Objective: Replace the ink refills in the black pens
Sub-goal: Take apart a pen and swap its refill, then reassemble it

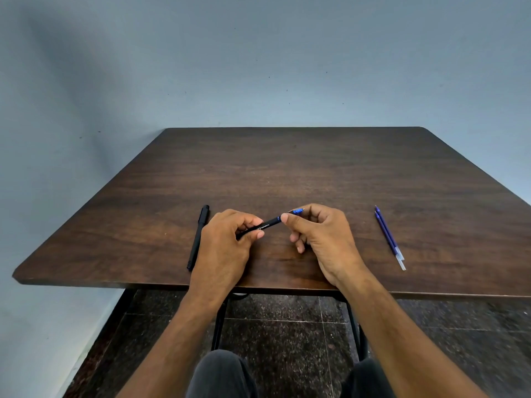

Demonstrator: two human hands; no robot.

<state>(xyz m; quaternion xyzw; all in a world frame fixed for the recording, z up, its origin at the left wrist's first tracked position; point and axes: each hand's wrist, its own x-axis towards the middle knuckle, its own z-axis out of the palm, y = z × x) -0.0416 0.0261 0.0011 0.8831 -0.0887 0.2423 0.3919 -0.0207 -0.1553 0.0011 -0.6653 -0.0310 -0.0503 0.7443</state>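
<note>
A black pen [265,225] with white lettering is held between both hands just above the dark wooden table [287,168]. My left hand [227,248] grips the pen's barrel at its near end. My right hand [321,234] pinches the pen's far end, where a blue tip [297,211] sticks out past my fingers. A second black pen [198,237] lies on the table just left of my left hand, capped end pointing away. Two blue ink refills [389,237] lie side by side on the table to the right of my right hand.
The table's near edge [258,287] runs just under my wrists, with its black metal legs and a dark speckled tile floor below. A pale blue wall stands behind and to the left. My knees show at the bottom.
</note>
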